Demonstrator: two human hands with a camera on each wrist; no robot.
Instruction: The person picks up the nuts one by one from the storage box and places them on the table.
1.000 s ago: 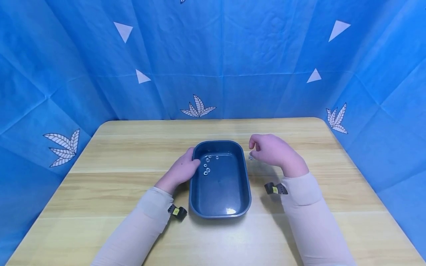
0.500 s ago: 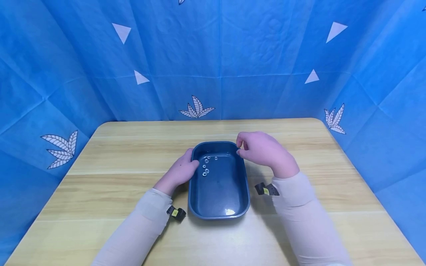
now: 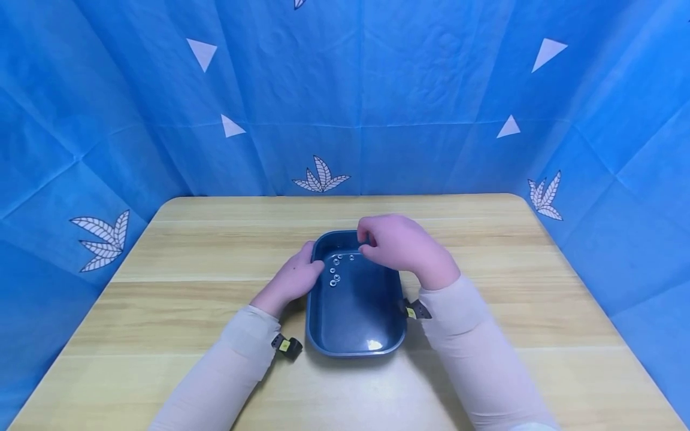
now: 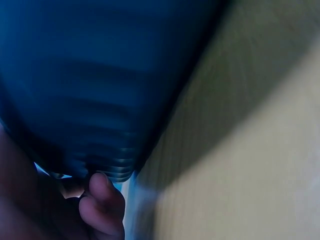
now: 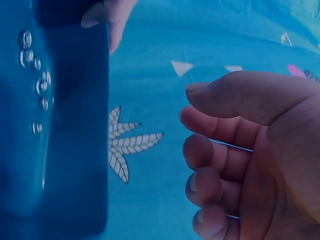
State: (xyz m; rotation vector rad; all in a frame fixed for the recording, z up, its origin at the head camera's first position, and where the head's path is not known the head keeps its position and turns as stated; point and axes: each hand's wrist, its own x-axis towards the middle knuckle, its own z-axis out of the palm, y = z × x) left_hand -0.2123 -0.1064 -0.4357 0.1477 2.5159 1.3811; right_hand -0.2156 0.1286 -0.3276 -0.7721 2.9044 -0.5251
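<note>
Nearest are the pale sleeves [image 3: 215,371], each bearing a black wrist camera [image 3: 291,348]; the right one covers part of the right rim of the blue tray [image 3: 353,317]. The left hand [image 3: 293,275] grips the tray's left wall, thumb over the rim. Small shiny nuts [image 3: 336,278] lie inside, far left. The right hand [image 3: 401,245] covers the far right corner, fingers curled, thumb near forefinger; whether they pinch anything I can't tell. Beyond the wooden table [image 3: 215,239] hangs a blue curtain [image 3: 302,72].
</note>
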